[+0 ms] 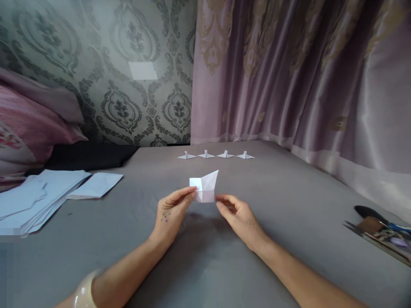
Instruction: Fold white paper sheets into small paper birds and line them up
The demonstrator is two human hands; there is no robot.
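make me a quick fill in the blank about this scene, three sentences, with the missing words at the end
1. Beyond the left hand and the folded paper it pinches, ____ small white paper shapes stand in a row.
2. A cream bangle encircles the person's ____ arm.
3. The cluster of small tools lies on the person's ____ side.

Missing words: four; left; right

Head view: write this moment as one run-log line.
left hand: pinching folded paper | right hand: by its right edge, contact unclear | beyond: row of four paper figures
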